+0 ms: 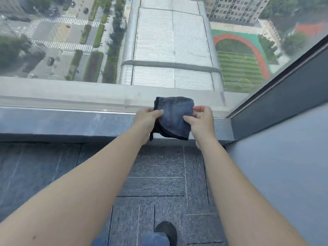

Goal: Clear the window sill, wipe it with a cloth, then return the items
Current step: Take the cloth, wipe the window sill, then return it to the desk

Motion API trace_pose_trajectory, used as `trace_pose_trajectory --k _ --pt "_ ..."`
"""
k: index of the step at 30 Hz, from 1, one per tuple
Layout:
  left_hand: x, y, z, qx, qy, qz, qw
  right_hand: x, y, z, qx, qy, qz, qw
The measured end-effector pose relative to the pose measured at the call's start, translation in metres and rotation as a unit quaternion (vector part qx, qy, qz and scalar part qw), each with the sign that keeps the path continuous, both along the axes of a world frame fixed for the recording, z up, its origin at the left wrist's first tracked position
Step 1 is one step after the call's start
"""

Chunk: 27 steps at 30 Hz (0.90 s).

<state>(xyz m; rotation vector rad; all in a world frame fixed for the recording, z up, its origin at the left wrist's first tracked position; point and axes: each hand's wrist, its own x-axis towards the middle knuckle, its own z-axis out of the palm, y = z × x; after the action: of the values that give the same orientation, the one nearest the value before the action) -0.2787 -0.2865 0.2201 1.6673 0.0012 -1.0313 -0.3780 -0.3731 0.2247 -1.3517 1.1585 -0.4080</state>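
A folded dark blue-grey cloth (174, 118) with a black edge is held up between both hands, above the grey stone window sill (71, 121) and in front of the glass. The left hand (146, 121) pinches the cloth's left edge, thumb on the near face and the other fingers hidden behind it. The right hand (201, 122) grips the right edge, with its thumb and forefinger closed on the fabric. A black strip of the hem hangs down just below the left fingers. Both bare forearms reach forward, nearly straight, converging on the cloth. No label or writing can be read on it. Below the arms lie grey carpet tiles (156, 183) and a dark shoe (166, 230).
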Motion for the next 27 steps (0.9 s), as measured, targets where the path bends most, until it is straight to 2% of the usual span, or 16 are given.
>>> trace_pose_trajectory --k 8,14,20,27 --pt "0.041 0.107 0.202 -0.023 -0.066 0.162 0.984 0.063 0.075 0.206 -0.012 -0.039 0.171 0.984" --pt "0.068 0.227 0.336 -0.038 -0.145 0.266 0.952 0.125 0.17 0.334 0.003 -0.08 0.303 0.95" --pt "0.068 0.4 0.434 -0.012 -0.228 0.39 0.892 0.171 0.333 0.426 -0.005 -0.132 0.439 0.889" --pt "0.001 0.627 0.511 0.028 -0.28 0.506 0.815 0.151 0.566 0.501 0.013 -0.195 0.558 0.807"
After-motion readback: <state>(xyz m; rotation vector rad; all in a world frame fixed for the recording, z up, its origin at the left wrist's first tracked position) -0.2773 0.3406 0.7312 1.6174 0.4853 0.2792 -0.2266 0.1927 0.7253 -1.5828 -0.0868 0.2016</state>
